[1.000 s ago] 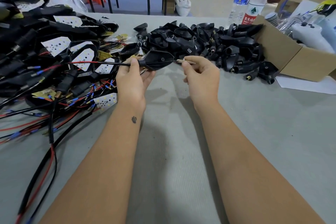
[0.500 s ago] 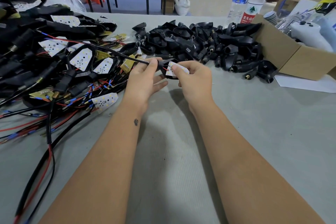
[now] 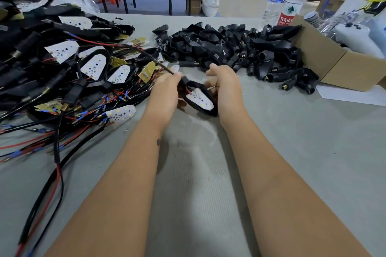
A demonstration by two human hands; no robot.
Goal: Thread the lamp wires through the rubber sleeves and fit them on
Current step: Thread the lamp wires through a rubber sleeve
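Item, frame centre: black teardrop rubber sleeve (image 3: pixel 200 100) with white LED board (image 3: pixel 199 98) seated inside, gripped by right hand (image 3: pixel 226 87). Left hand (image 3: pixel 166 89) pinched its black sheathed wire (image 3: pixel 150 56) at the neck, apparently drawing slack through. Loose black sleeves (image 3: pixel 240 48) heaped upper centre, within reach.

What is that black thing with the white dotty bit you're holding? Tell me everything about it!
The black rubber sleeve is a dark, pointed, cup-like shell. A white board with small yellow dots sits inside it, red wire showing at its narrow end. The left hand and right hand hold it just above the grey table.
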